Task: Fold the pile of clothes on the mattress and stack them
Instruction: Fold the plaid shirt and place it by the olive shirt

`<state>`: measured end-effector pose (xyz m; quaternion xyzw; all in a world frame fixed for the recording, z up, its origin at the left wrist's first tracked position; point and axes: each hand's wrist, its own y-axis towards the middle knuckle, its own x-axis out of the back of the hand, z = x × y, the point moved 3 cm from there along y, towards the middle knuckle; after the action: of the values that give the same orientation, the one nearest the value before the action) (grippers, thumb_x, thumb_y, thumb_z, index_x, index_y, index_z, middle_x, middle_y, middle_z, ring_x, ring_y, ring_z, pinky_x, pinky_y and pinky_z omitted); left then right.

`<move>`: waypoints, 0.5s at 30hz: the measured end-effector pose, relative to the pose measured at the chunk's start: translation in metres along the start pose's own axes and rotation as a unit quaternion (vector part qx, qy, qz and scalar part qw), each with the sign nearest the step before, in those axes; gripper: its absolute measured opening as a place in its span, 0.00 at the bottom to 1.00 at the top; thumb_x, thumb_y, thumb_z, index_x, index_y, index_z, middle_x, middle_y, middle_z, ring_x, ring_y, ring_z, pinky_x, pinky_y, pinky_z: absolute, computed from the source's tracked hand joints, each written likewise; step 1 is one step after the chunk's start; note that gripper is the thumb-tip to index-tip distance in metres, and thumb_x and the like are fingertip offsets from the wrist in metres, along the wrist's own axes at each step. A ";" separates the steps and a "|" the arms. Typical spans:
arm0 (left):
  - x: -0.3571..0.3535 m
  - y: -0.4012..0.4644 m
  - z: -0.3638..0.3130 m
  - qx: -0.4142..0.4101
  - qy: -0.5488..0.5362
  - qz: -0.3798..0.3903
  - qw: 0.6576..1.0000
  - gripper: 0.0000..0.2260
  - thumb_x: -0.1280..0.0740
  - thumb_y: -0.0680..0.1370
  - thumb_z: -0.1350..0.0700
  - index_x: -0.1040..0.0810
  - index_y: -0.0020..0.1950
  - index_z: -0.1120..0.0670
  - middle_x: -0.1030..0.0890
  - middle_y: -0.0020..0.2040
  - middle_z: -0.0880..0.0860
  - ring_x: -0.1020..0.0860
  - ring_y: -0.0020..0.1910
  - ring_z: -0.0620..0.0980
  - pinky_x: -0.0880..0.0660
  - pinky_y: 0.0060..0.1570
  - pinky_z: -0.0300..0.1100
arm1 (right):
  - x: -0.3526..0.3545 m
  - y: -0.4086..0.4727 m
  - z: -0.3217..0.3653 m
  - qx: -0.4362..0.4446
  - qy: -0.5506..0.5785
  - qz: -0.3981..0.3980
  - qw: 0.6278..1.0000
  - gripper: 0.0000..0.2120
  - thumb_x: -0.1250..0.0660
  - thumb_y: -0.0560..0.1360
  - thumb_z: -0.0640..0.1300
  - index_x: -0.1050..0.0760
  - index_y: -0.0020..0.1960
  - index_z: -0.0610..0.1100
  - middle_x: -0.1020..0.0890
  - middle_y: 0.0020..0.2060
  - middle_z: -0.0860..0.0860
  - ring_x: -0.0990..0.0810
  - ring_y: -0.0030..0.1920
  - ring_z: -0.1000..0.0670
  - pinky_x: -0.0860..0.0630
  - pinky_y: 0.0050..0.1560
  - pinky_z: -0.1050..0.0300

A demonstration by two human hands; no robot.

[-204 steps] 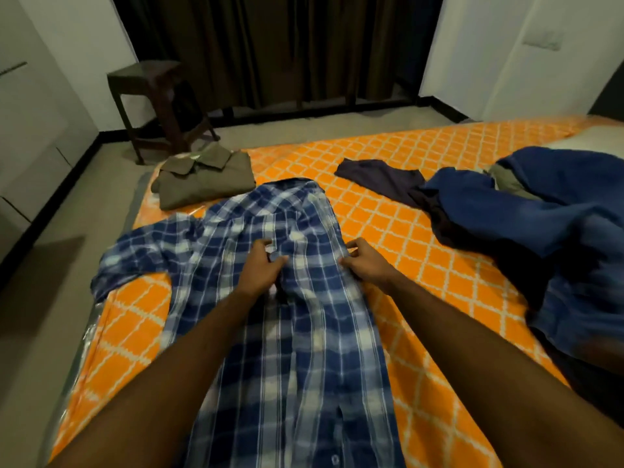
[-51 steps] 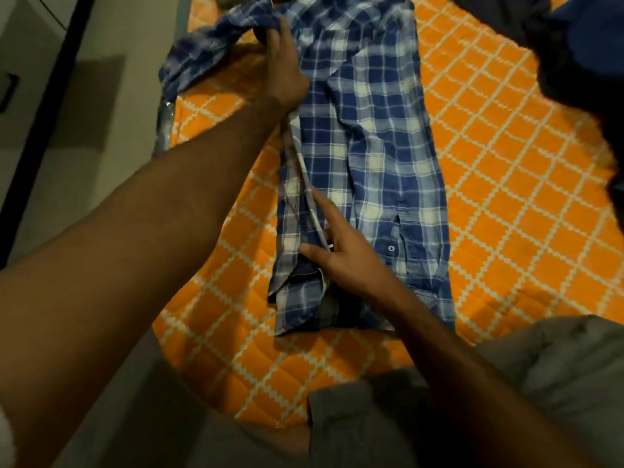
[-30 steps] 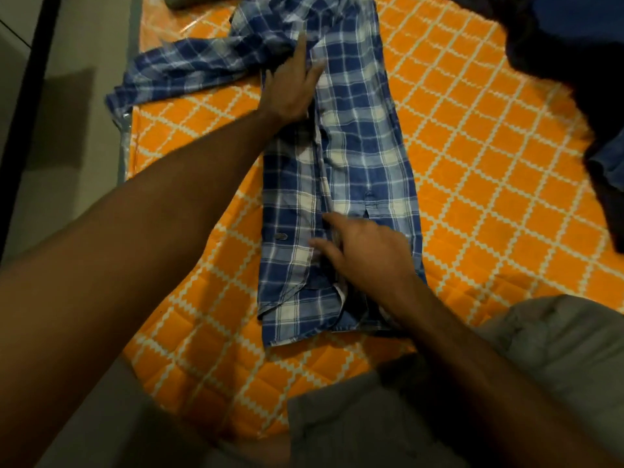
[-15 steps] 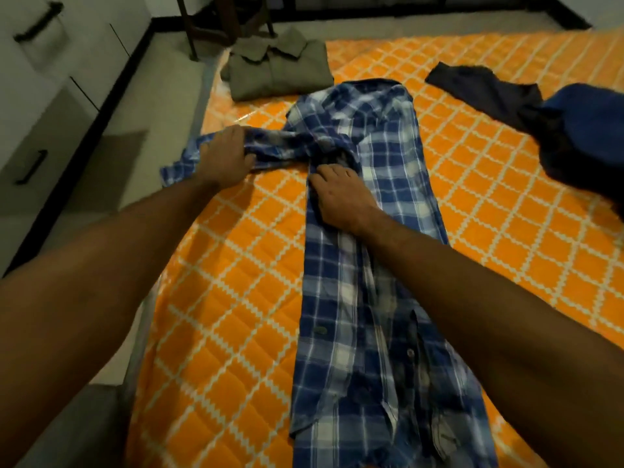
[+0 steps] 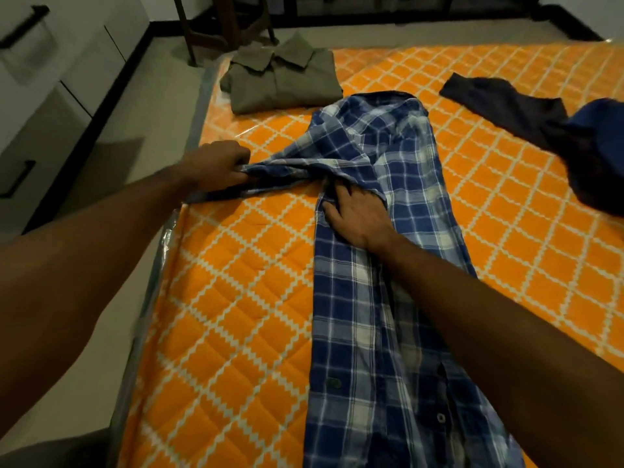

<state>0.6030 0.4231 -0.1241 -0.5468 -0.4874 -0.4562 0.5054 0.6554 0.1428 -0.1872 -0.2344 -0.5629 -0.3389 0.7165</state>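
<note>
A blue plaid shirt [image 5: 388,298] lies lengthwise on the orange quilted mattress [image 5: 236,315], its sides folded in to a narrow strip. Its left sleeve [image 5: 287,170] stretches out toward the mattress's left edge. My left hand [image 5: 216,170] grips the end of that sleeve. My right hand [image 5: 358,214] lies flat with fingers spread, pressing the shirt near the shoulder where the sleeve begins. A folded olive shirt [image 5: 283,76] sits at the far left corner. A pile of dark and blue clothes [image 5: 574,143] lies at the right.
The mattress's left edge [image 5: 169,231] is wrapped in clear plastic, with bare floor beside it. Grey drawers [image 5: 33,113] with black handles line the left wall. A wooden stool's legs [image 5: 223,25] stand beyond the mattress's far end.
The view has tilted up from the shirt's hem to its shoulders. My left hand moved out along the sleeve and gripped its end; my right hand shifted from the hem to the shoulder.
</note>
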 end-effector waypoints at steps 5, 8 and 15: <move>0.060 -0.024 -0.064 -0.027 -0.221 0.101 0.970 0.18 0.31 0.78 0.44 0.23 0.46 0.60 0.24 0.36 0.53 0.27 0.32 0.45 0.32 0.35 0.46 | 0.010 0.006 0.001 -0.030 0.031 0.060 0.997 0.24 0.44 0.83 0.56 0.32 0.72 0.42 0.26 0.67 0.37 0.27 0.66 0.37 0.31 0.68 0.44; 0.094 -0.048 -0.136 -0.016 -0.434 0.181 0.882 0.09 0.31 0.79 0.53 0.21 0.51 0.59 0.19 0.38 0.48 0.21 0.35 0.42 0.25 0.34 0.38 | 0.023 0.000 0.001 0.001 0.136 0.079 0.987 0.19 0.36 0.81 0.46 0.28 0.70 0.39 0.23 0.63 0.37 0.23 0.62 0.40 0.27 0.64 0.45; 0.037 -0.102 -0.221 0.061 -0.586 0.316 0.744 0.24 0.31 0.72 0.35 0.27 0.56 0.53 0.26 0.48 0.55 0.25 0.39 0.55 0.26 0.35 0.43 | 0.043 -0.094 -0.012 -0.194 0.615 0.079 0.760 0.16 0.42 0.85 0.42 0.20 0.43 0.45 0.15 0.38 0.51 0.17 0.41 0.53 0.23 0.46 0.55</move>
<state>0.5046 0.2069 -0.0601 -0.7972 -0.5136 0.1701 0.2680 0.5986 0.0632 -0.1534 -0.1529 0.0976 -0.4548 0.8719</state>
